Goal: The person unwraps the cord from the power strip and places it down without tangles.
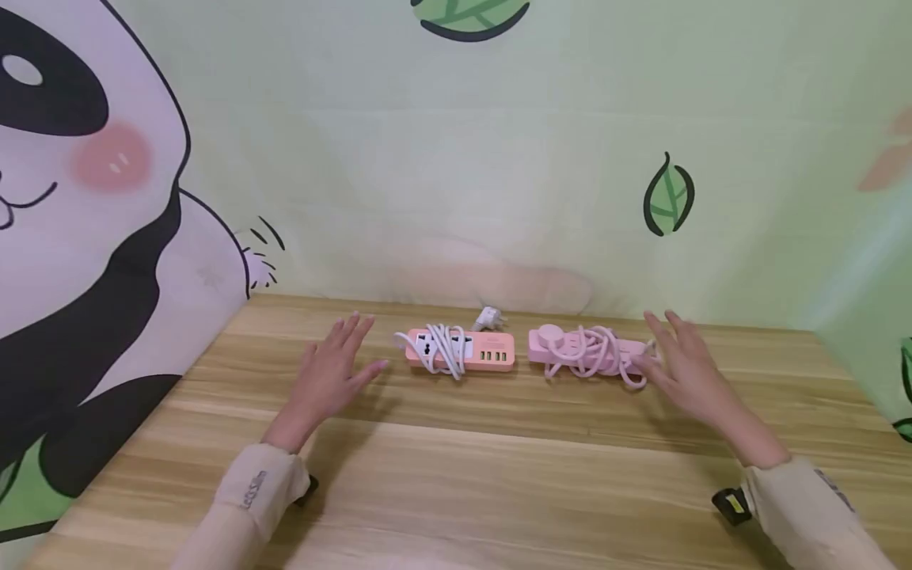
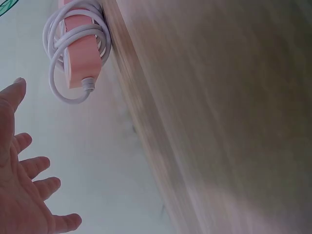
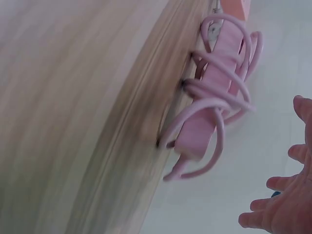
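Note:
Two power strips lie side by side near the back of the wooden table. The left one, an orange-pink power strip (image 1: 492,352), has a white cord (image 1: 445,352) wound round it and a white plug (image 1: 489,318) behind it. A lilac-pink power strip (image 1: 630,348) sits to its right, wrapped in its own pink cord (image 1: 598,352), a round plug (image 1: 551,336) on top. My left hand (image 1: 329,376) is spread left of the orange-pink strip, apart from it. Fingers extended, my right hand (image 1: 694,376) hovers at the right end of the lilac-pink strip, holding nothing.
The wooden table (image 1: 456,491) meets a pale green wall cloth (image 1: 342,158) printed with a panda (image 1: 114,214) and leaves. Both sleeves have a dark wrist device showing beneath them, such as the right wrist device (image 1: 732,505).

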Action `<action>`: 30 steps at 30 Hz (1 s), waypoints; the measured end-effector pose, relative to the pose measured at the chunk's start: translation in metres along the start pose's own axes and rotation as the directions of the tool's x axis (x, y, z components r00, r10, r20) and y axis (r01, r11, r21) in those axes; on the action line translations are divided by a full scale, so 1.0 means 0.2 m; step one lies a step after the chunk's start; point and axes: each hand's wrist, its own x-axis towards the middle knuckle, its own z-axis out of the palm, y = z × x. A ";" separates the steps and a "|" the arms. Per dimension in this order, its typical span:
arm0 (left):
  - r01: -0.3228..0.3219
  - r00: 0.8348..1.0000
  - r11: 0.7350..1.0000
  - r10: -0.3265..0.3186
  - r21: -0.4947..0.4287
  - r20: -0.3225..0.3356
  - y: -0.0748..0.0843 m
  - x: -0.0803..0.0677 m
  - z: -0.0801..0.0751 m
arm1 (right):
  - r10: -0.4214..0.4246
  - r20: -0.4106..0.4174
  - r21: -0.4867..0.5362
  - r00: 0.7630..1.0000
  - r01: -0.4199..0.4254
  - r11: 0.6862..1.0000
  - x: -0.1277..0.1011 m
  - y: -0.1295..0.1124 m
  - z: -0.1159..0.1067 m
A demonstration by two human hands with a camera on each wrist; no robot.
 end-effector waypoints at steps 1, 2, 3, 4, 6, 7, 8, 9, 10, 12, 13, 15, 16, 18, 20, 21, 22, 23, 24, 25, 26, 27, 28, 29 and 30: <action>0.000 1.000 1.000 0.000 -0.013 0.004 0.00 0.00 0.00 | 0.002 0.007 0.009 1.000 -0.002 1.000 0.01 -0.01 0.00; 0.000 1.000 1.000 0.000 -0.025 0.005 0.00 0.01 0.01 | 0.001 0.012 0.020 1.000 -0.001 1.000 0.02 -0.02 0.01; -0.001 1.000 0.999 0.002 -0.036 0.004 0.00 0.01 0.01 | 0.002 0.017 0.026 1.000 -0.002 1.000 0.03 -0.03 0.01; -0.002 1.000 0.999 0.002 -0.048 0.001 0.00 0.01 0.02 | 0.006 0.024 0.031 1.000 -0.007 0.999 0.03 -0.04 0.02; -0.006 1.000 0.997 0.005 -0.072 -0.006 0.00 0.02 0.02 | 0.015 0.038 0.045 0.999 -0.017 0.999 0.06 -0.05 0.03; -0.007 1.000 0.996 0.006 -0.084 -0.009 0.00 0.02 0.03 | 0.017 0.041 0.049 0.999 -0.019 0.999 0.06 -0.07 0.04; -0.007 1.000 0.995 0.006 -0.098 -0.012 0.00 0.02 0.03 | 0.019 0.045 0.054 0.999 -0.021 0.998 0.08 -0.08 0.04; -0.009 1.000 0.994 0.007 -0.108 -0.013 0.00 0.03 0.03 | 0.023 0.050 0.060 0.998 -0.026 0.998 0.08 -0.09 0.05; -0.011 1.000 0.993 0.009 -0.119 -0.017 0.00 0.03 0.03 | 0.025 0.057 0.066 0.998 -0.029 0.997 0.09 -0.10 0.06; -0.015 1.000 0.990 0.012 -0.139 -0.020 0.01 0.03 0.03 | 0.025 0.063 0.081 0.998 -0.030 0.996 0.11 -0.12 0.07; -0.020 1.000 0.989 0.017 -0.147 -0.024 0.01 0.03 0.03 | 0.026 0.067 0.087 0.997 -0.031 0.996 0.12 -0.13 0.08; -0.023 0.999 0.986 0.019 -0.167 -0.025 0.01 0.04 0.04 | 0.027 0.074 0.108 0.997 -0.035 0.993 0.14 -0.15 0.10; -0.022 1.000 0.984 0.018 -0.179 -0.024 0.01 0.04 0.04 | 0.026 0.076 0.116 0.997 -0.035 0.993 0.16 -0.15 0.11; -0.017 1.000 0.980 0.014 -0.200 -0.017 0.01 0.05 0.05 | 0.024 0.074 0.134 0.997 -0.034 0.990 0.18 -0.16 0.13; -0.001 1.000 0.974 0.000 -0.228 -0.004 0.01 0.06 0.05 | 0.019 0.074 0.154 0.997 -0.030 0.988 0.19 -0.17 0.15; 0.008 1.000 0.970 -0.008 -0.242 0.002 0.01 0.06 0.06 | 0.017 0.072 0.165 0.997 -0.029 0.986 0.20 -0.18 0.16; 0.017 1.000 0.966 -0.015 -0.258 0.008 0.01 0.06 0.06 | 0.013 0.069 0.176 0.998 -0.025 0.984 0.21 -0.19 0.16; 0.024 1.000 0.962 -0.021 -0.273 0.013 0.01 0.06 0.06 | 0.010 0.064 0.190 0.998 -0.022 0.982 0.22 -0.20 0.17; 0.033 0.999 0.956 -0.029 -0.291 0.018 0.01 0.07 0.06 | 0.005 0.059 0.203 0.998 -0.016 0.979 0.22 -0.21 0.18; 0.044 0.999 0.951 -0.039 -0.307 0.024 0.01 0.07 0.06 | 0.000 0.054 0.215 0.999 -0.011 0.977 0.23 -0.22 0.19; 0.052 0.999 0.944 -0.046 -0.324 0.028 0.01 0.07 0.06 | -0.008 0.044 0.222 0.999 -0.002 0.975 0.24 -0.22 0.19; 0.060 0.998 0.939 -0.052 -0.338 0.031 0.01 0.07 0.06 | -0.012 0.039 0.232 0.999 0.002 0.973 0.25 -0.23 0.20; 0.066 0.998 0.933 -0.057 -0.353 0.034 0.01 0.07 0.06 | -0.018 0.033 0.237 0.999 0.010 0.971 0.26 -0.24 0.21; 0.072 0.997 0.928 -0.063 -0.367 0.037 0.01 0.08 0.06 | -0.020 0.028 0.241 0.999 0.013 0.970 0.27 -0.25 0.22; 0.077 0.997 0.922 -0.068 -0.380 0.038 0.02 0.08 0.06 | -0.023 0.024 0.246 0.999 0.016 0.969 0.28 -0.25 0.23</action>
